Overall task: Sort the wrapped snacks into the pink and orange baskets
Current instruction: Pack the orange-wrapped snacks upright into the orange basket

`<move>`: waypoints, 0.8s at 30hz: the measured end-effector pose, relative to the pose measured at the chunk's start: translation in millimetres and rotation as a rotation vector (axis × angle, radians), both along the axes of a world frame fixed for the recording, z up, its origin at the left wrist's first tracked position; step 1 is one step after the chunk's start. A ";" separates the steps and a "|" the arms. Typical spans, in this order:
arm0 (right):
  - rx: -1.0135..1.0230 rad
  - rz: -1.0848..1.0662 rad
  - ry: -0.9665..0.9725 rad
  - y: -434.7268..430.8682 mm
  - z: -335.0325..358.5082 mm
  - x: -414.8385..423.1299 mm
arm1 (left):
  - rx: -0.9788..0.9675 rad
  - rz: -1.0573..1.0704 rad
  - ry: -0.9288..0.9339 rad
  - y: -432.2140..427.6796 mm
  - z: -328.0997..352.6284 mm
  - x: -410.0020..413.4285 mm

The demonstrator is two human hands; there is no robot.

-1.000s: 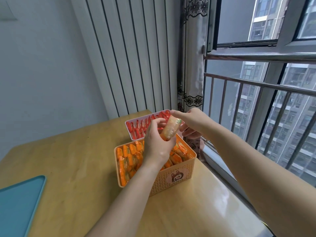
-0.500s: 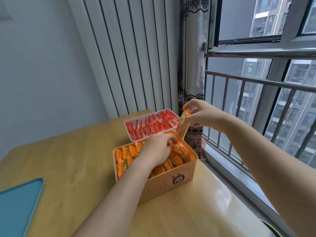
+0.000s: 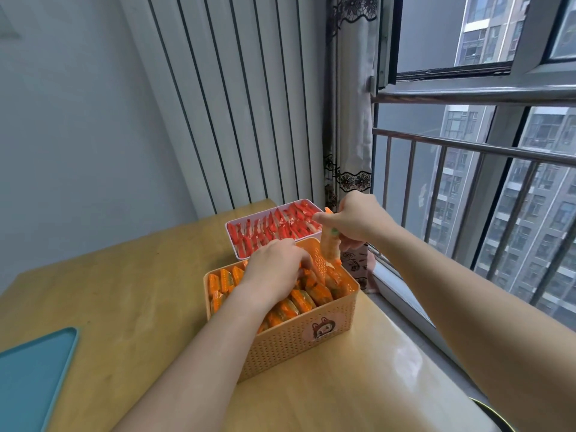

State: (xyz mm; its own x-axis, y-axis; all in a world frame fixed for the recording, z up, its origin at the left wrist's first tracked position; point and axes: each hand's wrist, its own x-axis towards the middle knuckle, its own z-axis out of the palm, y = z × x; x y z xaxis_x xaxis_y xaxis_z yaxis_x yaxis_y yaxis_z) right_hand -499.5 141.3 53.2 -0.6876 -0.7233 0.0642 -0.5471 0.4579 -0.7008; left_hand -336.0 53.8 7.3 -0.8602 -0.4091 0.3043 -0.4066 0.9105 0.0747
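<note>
1. Your right hand [image 3: 358, 220] pinches a crinkly orange-wrapped snack [image 3: 330, 247] upright over the far corner of the perforated orange basket [image 3: 296, 341].
2. Your left hand [image 3: 274, 272] rests among the packets [image 3: 300, 300] inside it; you cannot tell its grip.
3. The pink basket [image 3: 231, 241] stands just behind.

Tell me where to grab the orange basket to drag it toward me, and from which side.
On the orange basket, hook over the top rim of the sticker wall, coming down from the near side. No handles show; that rim is bare, with the wrapped snacks below it. The left hand is inside and the right hand pinches an orange snack, so free one first.
</note>
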 end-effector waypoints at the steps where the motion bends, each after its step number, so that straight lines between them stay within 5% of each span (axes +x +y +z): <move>1: 0.001 -0.006 0.008 -2.0 0.8 2.1 | -0.014 0.006 0.009 0.8 -0.2 -0.4; 8: 0.025 0.011 0.049 -9.5 -10.0 12.8 | -0.012 0.057 0.007 2.4 -1.2 -1.7; 12: 0.238 -0.070 0.487 -18.9 -43.8 20.5 | 0.211 0.099 0.065 3.0 -4.7 -0.9; 14: 0.316 -0.056 0.559 -18.9 -55.5 22.9 | 0.303 0.104 0.115 2.9 -5.6 1.7; 20: 0.222 -0.017 0.220 -18.8 -63.5 22.0 | 0.241 0.194 0.240 -0.4 -13.2 21.8; 24: 0.366 0.073 0.042 -10.8 -69.5 21.0 | 0.234 0.394 0.047 -11.5 -22.2 43.3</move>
State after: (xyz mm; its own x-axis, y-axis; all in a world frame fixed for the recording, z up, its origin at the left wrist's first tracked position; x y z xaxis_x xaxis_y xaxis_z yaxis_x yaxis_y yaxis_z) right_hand -478.6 130.5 -16.3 -0.6360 -0.7504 -0.1803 -0.6122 0.6328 -0.4742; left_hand -292.7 42.3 -14.9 -0.6130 -0.7644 0.2000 -0.7095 0.6439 0.2862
